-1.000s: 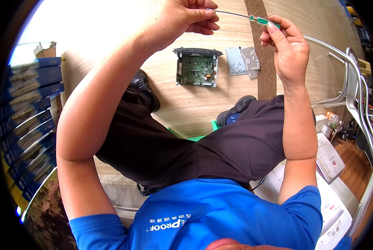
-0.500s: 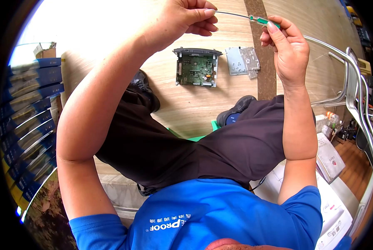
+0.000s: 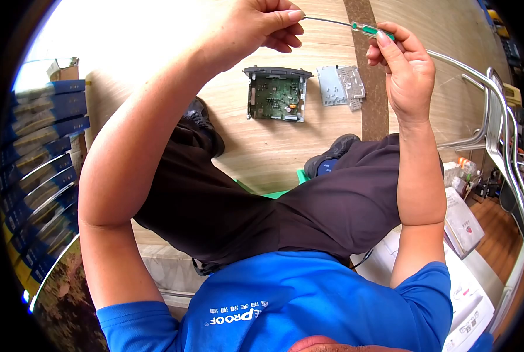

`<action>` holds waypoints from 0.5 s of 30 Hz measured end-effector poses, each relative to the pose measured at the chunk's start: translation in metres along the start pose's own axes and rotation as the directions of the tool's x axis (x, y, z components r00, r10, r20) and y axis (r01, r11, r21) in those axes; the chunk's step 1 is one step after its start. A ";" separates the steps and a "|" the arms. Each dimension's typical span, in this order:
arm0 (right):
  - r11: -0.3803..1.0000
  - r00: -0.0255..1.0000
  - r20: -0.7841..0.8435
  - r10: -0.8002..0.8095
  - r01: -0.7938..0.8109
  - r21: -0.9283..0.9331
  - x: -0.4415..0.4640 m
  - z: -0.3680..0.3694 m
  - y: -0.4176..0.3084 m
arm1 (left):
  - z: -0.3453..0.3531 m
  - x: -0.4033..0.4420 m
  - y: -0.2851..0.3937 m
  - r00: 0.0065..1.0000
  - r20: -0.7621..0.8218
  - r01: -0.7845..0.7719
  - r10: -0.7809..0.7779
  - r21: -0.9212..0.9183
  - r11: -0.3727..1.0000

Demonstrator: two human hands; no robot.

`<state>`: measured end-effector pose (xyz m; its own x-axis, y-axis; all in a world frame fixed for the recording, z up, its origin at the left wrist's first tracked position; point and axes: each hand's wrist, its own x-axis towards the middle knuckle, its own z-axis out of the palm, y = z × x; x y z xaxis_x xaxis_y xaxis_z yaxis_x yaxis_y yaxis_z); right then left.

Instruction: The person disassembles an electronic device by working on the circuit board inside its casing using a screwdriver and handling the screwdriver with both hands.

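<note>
A screwdriver (image 3: 372, 31) with a green and clear handle and a thin metal shaft is stretched between my two hands near the top of the view. My right hand (image 3: 407, 70) grips the handle between thumb and fingers. Thumb and forefinger of my left hand (image 3: 271, 24) pinch the far end of the shaft, so the tip is hidden. Beyond my knees on the floor lies an opened electronic unit (image 3: 276, 97), its green circuit board showing and a dark front panel on its far side. Perforated metal plates (image 3: 334, 87) lie just right of it.
Blue boxes (image 3: 45, 141) are stacked at the left. A chair with a metal tube frame (image 3: 496, 111) stands at the right. My shoes (image 3: 335, 154) are on the floor near the unit. Papers and a booklet (image 3: 464, 226) lie at the lower right.
Almost nothing differs. My left fingers have shifted very slightly at the end of the screwdriver shaft; the unit and the plates stay where they were.
</note>
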<state>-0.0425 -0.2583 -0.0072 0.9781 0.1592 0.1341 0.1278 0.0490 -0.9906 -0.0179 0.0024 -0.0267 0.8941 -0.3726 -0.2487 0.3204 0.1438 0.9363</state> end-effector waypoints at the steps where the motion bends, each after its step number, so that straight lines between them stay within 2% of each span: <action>1: 1.000 1.000 0.001 -0.002 0.002 0.000 0.000 0.000 -0.001 | 0.000 0.000 0.000 1.000 -0.003 0.006 -0.006 0.037 0.999; 2: 1.000 1.000 0.005 -0.003 0.003 -0.001 -0.001 0.001 -0.001 | 0.003 0.000 0.003 1.000 -0.010 0.005 -0.004 0.033 0.999; 4: 1.000 1.000 -0.019 -0.007 0.006 -0.017 0.000 -0.002 -0.001 | 0.007 0.000 0.008 0.989 -0.138 -0.018 0.060 0.288 0.958; 5: 0.999 0.999 -0.050 -0.015 0.013 -0.033 0.001 -0.005 0.000 | 0.006 -0.003 0.010 0.986 -0.157 -0.019 0.064 0.275 0.961; 6: 0.996 0.997 -0.075 -0.007 0.001 -0.090 0.000 -0.008 0.004 | 0.004 -0.005 0.012 0.960 -0.143 -0.129 0.239 0.532 0.837; 7: 0.995 0.999 -0.051 -0.005 0.000 -0.100 0.000 -0.009 0.010 | 0.003 -0.006 0.015 0.915 -0.084 -0.204 0.395 0.746 0.634; 8: 0.974 0.998 -0.030 0.054 -0.059 -0.218 -0.002 -0.008 0.016 | 0.003 -0.007 0.019 0.908 -0.063 -0.166 0.414 0.854 0.493; 9: 0.935 0.993 -0.018 0.113 -0.112 -0.335 -0.004 -0.008 0.024 | 0.002 -0.005 0.016 0.904 -0.083 -0.159 0.419 0.846 0.510; 11: 0.857 0.980 0.033 0.195 -0.154 -0.492 -0.011 0.001 0.049 | -0.003 -0.001 0.012 0.949 0.139 -0.186 0.283 0.972 0.147; 12: 0.838 0.970 0.086 0.228 -0.150 -0.525 -0.015 0.001 0.071 | -0.001 -0.005 0.021 0.960 0.200 -0.214 0.197 0.976 0.049; 14: 0.697 0.947 0.170 0.272 -0.072 -0.713 -0.023 0.016 0.097 | 0.007 -0.015 0.033 0.978 0.160 -0.164 0.134 0.986 0.017; 15: 0.628 0.950 0.212 0.228 0.022 -0.778 -0.025 0.025 0.111 | 0.006 -0.016 0.034 0.984 0.154 -0.153 0.086 0.988 -0.019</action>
<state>-0.0572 -0.2326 -0.1194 0.9238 0.3714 -0.0930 0.2300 -0.7326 -0.6406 -0.0230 0.0075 0.0103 0.8591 -0.4959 -0.1265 -0.4525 -0.8515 0.2651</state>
